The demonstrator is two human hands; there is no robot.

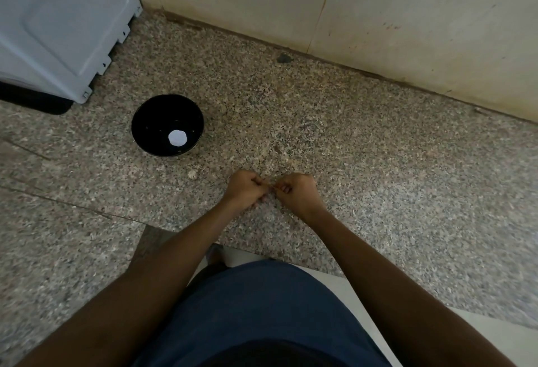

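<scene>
Two hands in view, both mine. My left hand (246, 190) and right hand (300, 193) meet fingertip to fingertip low over the speckled stone surface (378, 163), fingers curled in tight, and both pinch one small piece (272, 189) between them. It is mostly hidden by my fingertips, so I cannot tell what it is. It sits right at the point where the two hands touch, just above the stone. One black bowl (145, 122) stands on the stone well to the left of my hands and farther back. Inside it lies one white round piece (177, 137) on the bottom. One pale scrap (192, 174) lies on the stone between the bowl and my left hand. One white appliance (58, 26) stands at far left against the tiled wall (378, 26).
</scene>
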